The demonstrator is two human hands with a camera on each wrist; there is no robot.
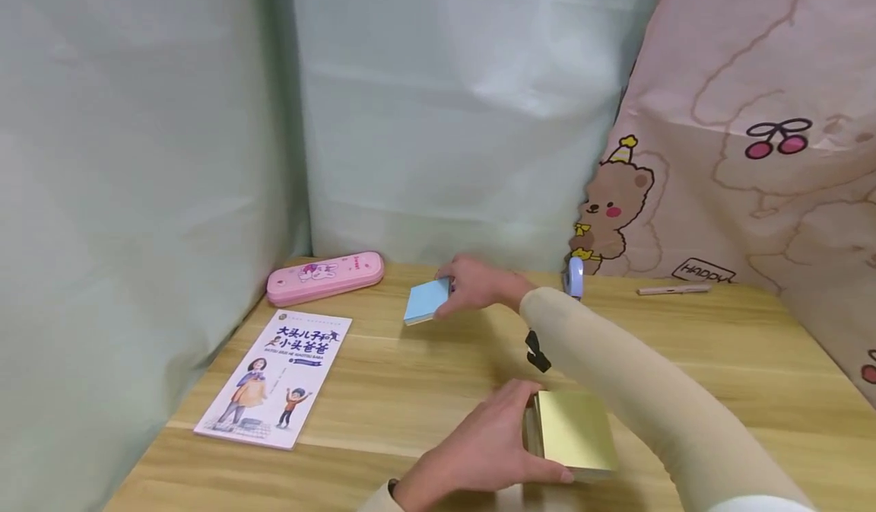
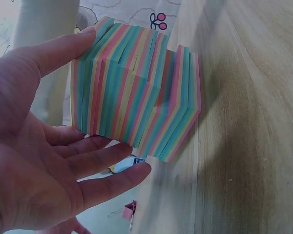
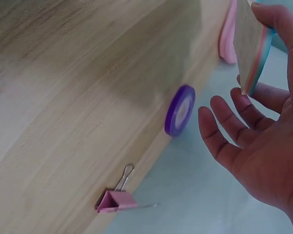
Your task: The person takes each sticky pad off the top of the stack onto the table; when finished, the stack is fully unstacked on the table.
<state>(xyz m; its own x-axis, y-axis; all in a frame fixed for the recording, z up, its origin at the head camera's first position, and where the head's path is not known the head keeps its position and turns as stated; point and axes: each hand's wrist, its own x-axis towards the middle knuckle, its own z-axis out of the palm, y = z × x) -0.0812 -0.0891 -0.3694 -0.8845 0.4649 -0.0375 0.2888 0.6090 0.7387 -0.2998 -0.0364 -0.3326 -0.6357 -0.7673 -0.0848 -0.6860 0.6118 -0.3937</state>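
Observation:
My left hand (image 1: 489, 440) grips a thick stack of sticky notes (image 1: 576, 430) low over the front of the table, thumb and fingers on opposite sides. Its top sheet is yellow; in the left wrist view the striped pink, yellow, green and blue sides of the stack (image 2: 119, 92) show, with some layers shifted out of line. Farther back, my right hand (image 1: 475, 284) pinches a thin sticky note pad (image 1: 427, 300) with a blue top. Seen from the right wrist, this pad (image 3: 254, 53) is tilted and held off the table between thumb and fingers.
A pink pencil case (image 1: 325, 278) and a picture book (image 1: 277, 383) lie on the left. Toward the back right are a pale purple object (image 1: 575, 278) and a pen (image 1: 674, 290). The right wrist view shows a purple tape roll (image 3: 179, 111) and a pink binder clip (image 3: 116, 201).

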